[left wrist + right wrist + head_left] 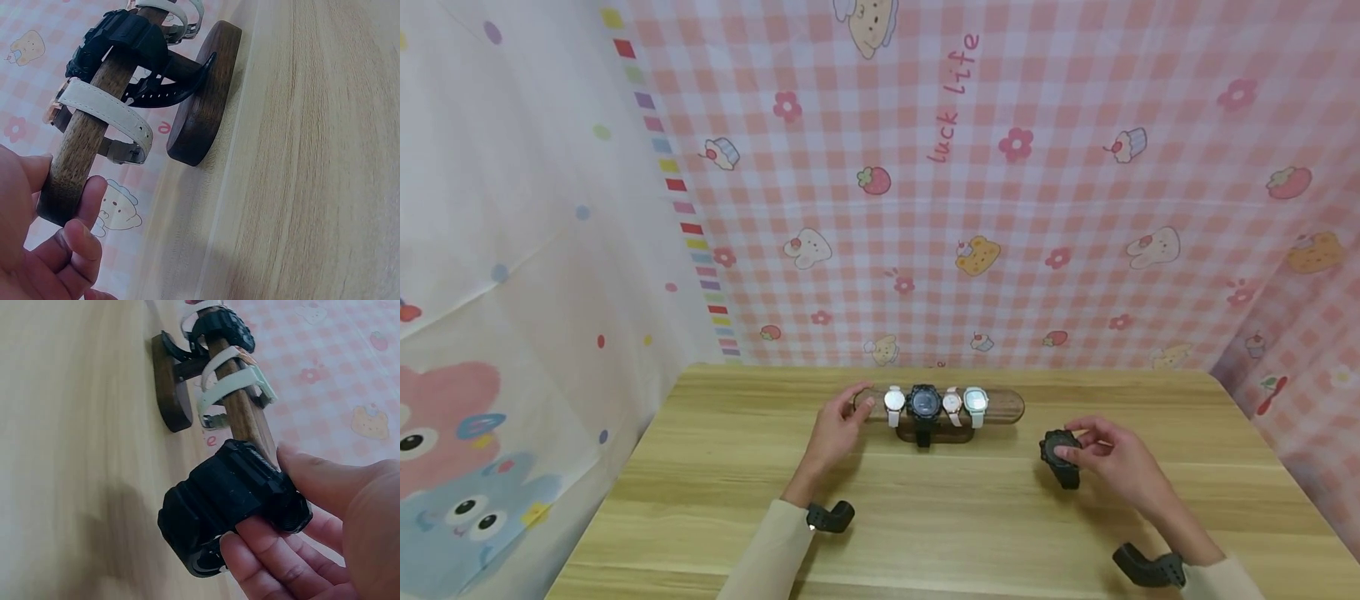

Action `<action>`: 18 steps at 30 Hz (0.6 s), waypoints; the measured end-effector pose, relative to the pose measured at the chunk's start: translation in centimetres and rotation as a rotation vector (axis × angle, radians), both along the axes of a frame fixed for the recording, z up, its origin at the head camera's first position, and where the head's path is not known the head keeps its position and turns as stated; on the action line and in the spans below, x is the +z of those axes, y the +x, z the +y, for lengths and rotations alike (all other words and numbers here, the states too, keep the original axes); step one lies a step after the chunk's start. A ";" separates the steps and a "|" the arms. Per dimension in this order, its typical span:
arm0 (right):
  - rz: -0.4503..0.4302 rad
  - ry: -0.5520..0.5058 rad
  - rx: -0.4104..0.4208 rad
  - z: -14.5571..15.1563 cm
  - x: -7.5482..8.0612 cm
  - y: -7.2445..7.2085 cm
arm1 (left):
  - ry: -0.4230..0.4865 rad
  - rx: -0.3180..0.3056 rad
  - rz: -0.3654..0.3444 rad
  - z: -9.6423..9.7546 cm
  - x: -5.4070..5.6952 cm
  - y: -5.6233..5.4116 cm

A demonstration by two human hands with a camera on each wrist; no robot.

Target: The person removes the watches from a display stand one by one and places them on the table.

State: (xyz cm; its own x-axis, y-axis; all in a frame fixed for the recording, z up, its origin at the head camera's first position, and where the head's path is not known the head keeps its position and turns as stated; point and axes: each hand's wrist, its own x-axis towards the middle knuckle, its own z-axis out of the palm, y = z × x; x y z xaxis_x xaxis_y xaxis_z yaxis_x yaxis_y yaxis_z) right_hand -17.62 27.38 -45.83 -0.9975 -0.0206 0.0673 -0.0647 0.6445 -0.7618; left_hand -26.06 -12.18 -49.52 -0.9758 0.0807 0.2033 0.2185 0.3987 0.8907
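Note:
A dark wooden watch stand (1006, 407) with a rounded bar and a separate base stands at the back of the table. My left hand (841, 423) grips the bar's left end between thumb and fingers. Along the bar sit a white-strapped watch (894, 402), a chunky black watch (924, 402), a small pink watch (952, 403) and a mint-green watch (976, 402). Right of the stand, my right hand (1116, 460) pinches a second chunky black watch (219, 494) by its case, strap hanging down. In the right wrist view this watch overlaps the bar's bare right end.
The stand rests on a light wooden table (940, 517). Behind it hangs a pink checked cloth (910, 217), with a white patterned cloth (550, 208) on the left. Each wrist wears a black strap, one by the left sleeve (771, 542).

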 end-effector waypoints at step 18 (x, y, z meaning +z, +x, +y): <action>-0.023 0.084 0.082 -1.6 -0.8 1.2 | 0.010 -0.011 0.001 0.0 0.0 0.0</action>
